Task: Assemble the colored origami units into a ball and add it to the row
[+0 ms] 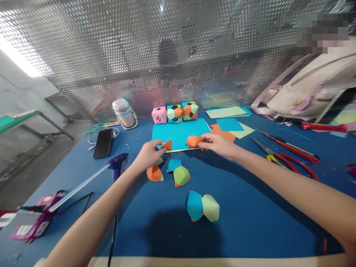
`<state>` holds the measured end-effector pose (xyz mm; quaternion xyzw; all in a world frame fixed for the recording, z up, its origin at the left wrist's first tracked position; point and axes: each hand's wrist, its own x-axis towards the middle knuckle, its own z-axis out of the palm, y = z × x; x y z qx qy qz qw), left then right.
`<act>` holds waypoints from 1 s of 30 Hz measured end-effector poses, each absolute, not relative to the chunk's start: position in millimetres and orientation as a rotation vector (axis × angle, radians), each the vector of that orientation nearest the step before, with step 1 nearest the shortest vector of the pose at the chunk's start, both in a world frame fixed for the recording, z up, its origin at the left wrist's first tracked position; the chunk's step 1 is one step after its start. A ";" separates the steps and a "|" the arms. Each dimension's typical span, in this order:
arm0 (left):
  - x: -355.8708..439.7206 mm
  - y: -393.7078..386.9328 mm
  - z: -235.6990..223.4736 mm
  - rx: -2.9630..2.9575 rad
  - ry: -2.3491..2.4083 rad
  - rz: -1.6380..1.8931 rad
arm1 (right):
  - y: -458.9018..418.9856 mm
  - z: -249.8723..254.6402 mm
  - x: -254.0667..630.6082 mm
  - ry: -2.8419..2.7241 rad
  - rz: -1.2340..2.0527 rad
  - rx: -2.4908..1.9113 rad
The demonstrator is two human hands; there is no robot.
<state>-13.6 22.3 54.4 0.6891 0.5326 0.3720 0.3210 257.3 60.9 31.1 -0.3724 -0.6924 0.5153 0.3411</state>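
Note:
My left hand (148, 154) pinches a small orange folded paper piece (167, 145) over the front edge of a blue paper sheet (178, 131). In my right hand (218, 144), thumb and fingers close on another orange folded paper piece (192, 141), a short gap from the first. Just below my left hand lies an orange paper piece (155, 173) with pale green parts. To its right are a blue folded piece (174, 164) and a green one (181, 175) with orange corners. Nearer to me sit a blue piece (194, 206) and a pale green piece (210, 207), touching each other.
Pink (159, 115) and multicoloured paper balls (174, 113) stand along the perforated metal screen (139, 74). Left are a bottle (124, 113), phone (103, 143) and glue gun (118, 163) with a cord. Right lie loose paper (229, 125), scissors (278, 154), a cutter (294, 148) and a bag (303, 81).

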 end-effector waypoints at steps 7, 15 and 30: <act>-7.3 -14.0 66.5 1.199 1.100 1.086 | 29.3 48.3 244.6 -1.225 1.878 -0.773; 1.2 -38.5 65.0 0.761 0.878 1.026 | 9.2 50.0 239.3 -0.988 2.103 -0.572; 9.6 -43.8 52.1 0.749 0.783 1.022 | 6.0 35.2 230.7 -0.971 2.244 -0.555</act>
